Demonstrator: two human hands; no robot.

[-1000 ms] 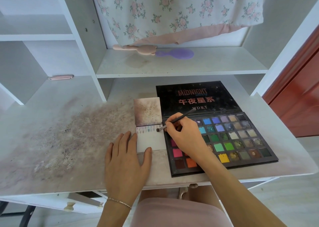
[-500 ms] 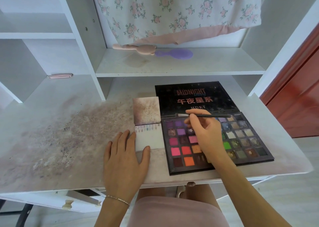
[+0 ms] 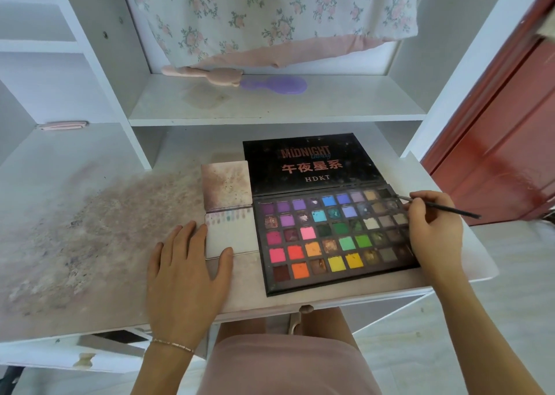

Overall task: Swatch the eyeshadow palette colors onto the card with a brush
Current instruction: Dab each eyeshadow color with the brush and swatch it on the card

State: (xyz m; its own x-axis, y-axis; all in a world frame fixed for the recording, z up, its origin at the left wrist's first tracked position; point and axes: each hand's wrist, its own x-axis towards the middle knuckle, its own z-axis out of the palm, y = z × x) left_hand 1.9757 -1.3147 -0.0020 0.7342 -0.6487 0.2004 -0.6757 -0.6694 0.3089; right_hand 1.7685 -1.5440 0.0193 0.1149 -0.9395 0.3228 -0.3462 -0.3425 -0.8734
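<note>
Left hand (image 3: 186, 277) flat on the stained desk (image 3: 90, 244), fingers straight and relaxed, holding nothing — fingertips and thumb touching the near-left corner of the card (image 3: 232, 235). Faint swatches in a row along the card's far edge, just beyond those fingertips. Just right of the thumb, the open eyeshadow palette (image 3: 333, 238), lid laid back. Right hand (image 3: 434, 229) at the palette's far-right pans, fingers curled, pinching the thin brush (image 3: 444, 208) — tip pointing left past the fingers, over the top-right corner pans.
</note>
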